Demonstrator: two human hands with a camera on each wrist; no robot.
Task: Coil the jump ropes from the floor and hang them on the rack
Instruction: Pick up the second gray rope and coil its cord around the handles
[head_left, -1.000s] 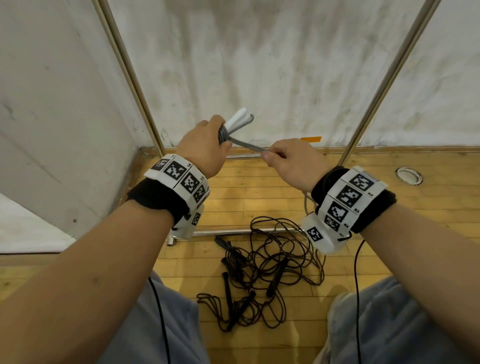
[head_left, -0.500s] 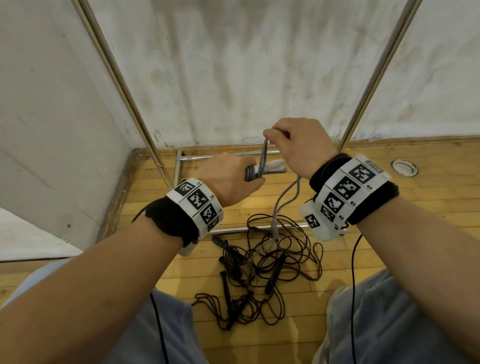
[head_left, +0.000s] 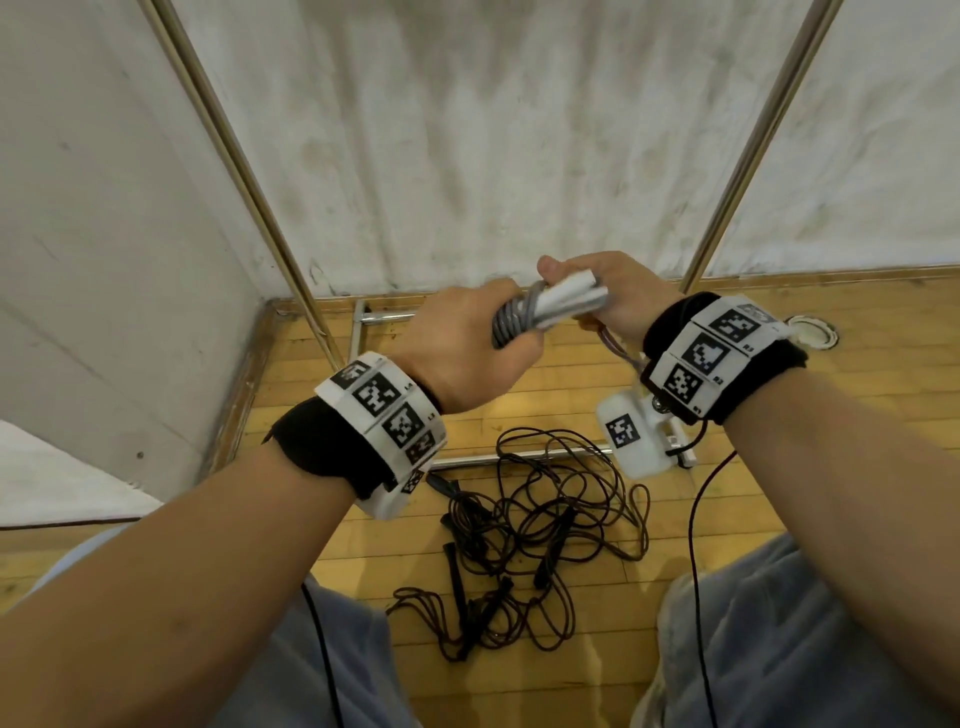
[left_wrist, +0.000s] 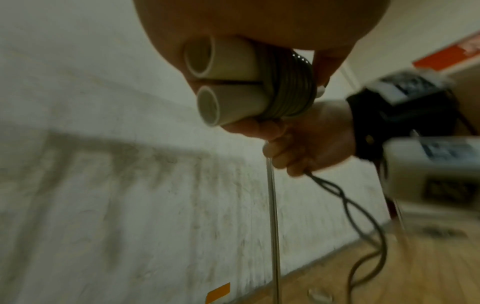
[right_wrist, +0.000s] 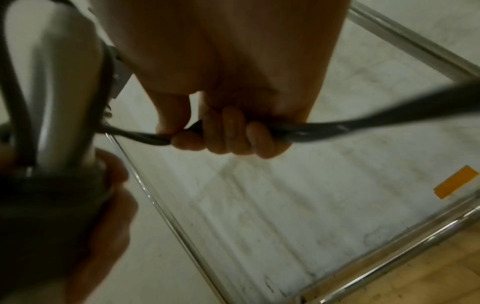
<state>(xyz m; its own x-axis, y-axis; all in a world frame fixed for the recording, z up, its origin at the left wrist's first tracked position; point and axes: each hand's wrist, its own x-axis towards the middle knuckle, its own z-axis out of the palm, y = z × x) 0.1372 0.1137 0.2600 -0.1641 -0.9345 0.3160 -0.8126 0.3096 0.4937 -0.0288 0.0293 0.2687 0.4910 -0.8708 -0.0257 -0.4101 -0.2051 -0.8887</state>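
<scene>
Head view is showing the left hand (head_left: 457, 348) clutching the wound white handles (head_left: 561, 304) while the right hand (head_left: 618, 299) is pinching the grey cord (right_wrist: 324, 131), whose turns are probably risking slipping loose if tension drops.

A rough, whitewashed concrete back wall (head_left: 519, 156), streaked with grey stains, meets a smoother pale grey side wall (head_left: 104, 234) at the left corner. Below them runs a floor of narrow honey-coloured wooden boards (head_left: 857, 415) with a thin wooden skirting strip (head_left: 831, 273) along the wall's foot, and a round white fitting (head_left: 811, 330) is set into the boards near the right edge. A small orange rectangular sticker (left_wrist: 218, 295) sits low on the back wall, which is evenly lit.
</scene>
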